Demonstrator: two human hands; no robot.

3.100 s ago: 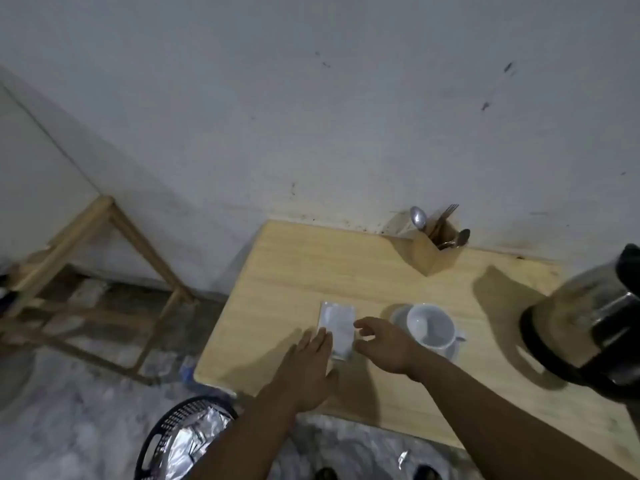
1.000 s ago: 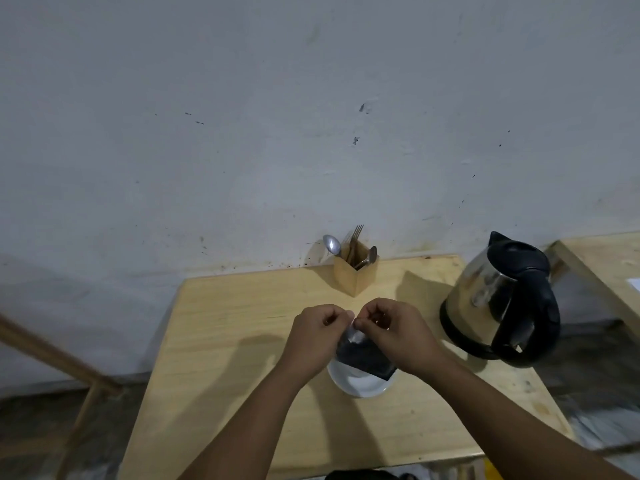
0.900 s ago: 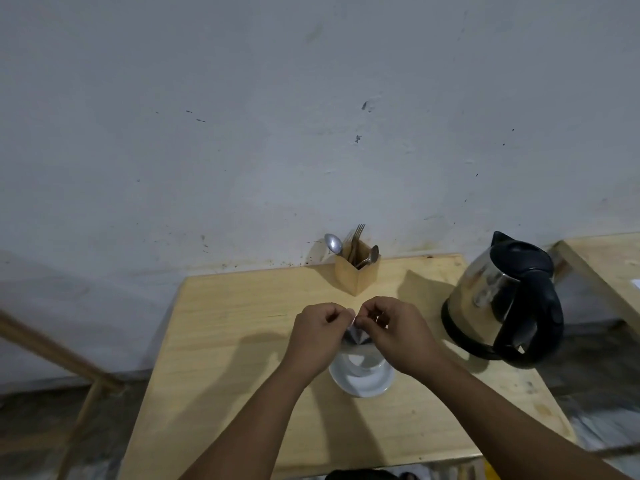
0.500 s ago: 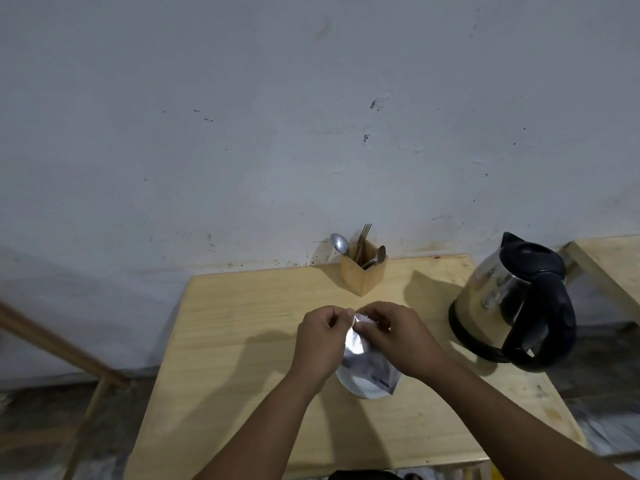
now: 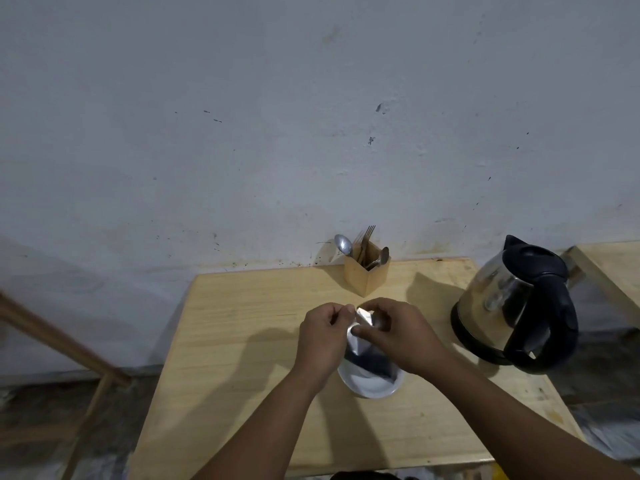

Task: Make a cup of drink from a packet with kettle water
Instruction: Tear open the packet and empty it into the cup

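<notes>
My left hand and my right hand both pinch the top edge of a silvery drink packet, held upright between them. The packet hangs right over a white cup on a saucer, which my hands mostly hide. A steel kettle with a black handle and lid stands on the wooden table, to the right of my right hand.
A wooden cutlery holder with spoons and a fork stands at the back of the table against the wall. Another wooden surface shows at the far right. A wooden frame leans at the left.
I picked the packet off the table and brought it over the cup. Since half a second ago my fingers have shifted along its top edge, and the packet hangs lower and darker over the cup.
</notes>
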